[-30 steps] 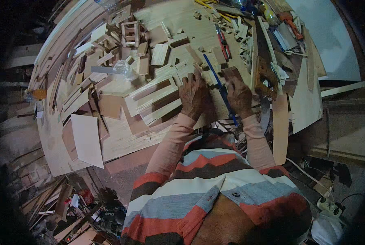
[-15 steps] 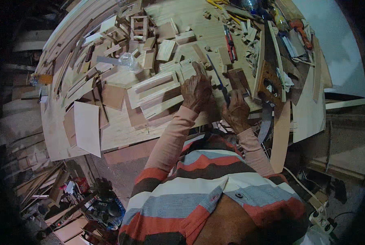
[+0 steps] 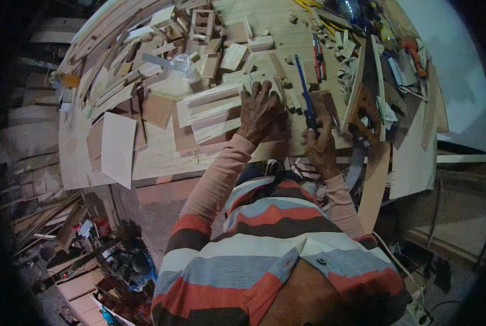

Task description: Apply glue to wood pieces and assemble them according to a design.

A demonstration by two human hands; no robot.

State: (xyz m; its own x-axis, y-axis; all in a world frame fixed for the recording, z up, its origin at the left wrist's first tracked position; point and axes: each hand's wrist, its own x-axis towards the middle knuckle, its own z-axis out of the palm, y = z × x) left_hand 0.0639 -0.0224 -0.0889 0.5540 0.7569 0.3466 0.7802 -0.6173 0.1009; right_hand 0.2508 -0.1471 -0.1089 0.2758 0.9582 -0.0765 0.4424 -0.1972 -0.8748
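My left hand lies over the bench, palm down, with its fingers spread at the right ends of pale wood strips stacked side by side on a brown board. No object shows in its grip. My right hand is closed round the dark handle of a slim blue hand tool, perhaps a hacksaw seen edge-on. Its long thin shaft points away from me over the bench. Small wood blocks lie between the left hand and the tool. A dark brown wood piece lies just beyond the right hand.
A wooden-handled handsaw hangs over the front edge at right. Red-handled pliers, offcuts and an orange tool lie farther off. A clear plastic bag, a small wooden frame and a white panel are at left.
My left hand has gone from a pointing finger to spread fingers on the wood. The right hand has drawn the blue tool slightly away to the right. The whole view has shifted a little.
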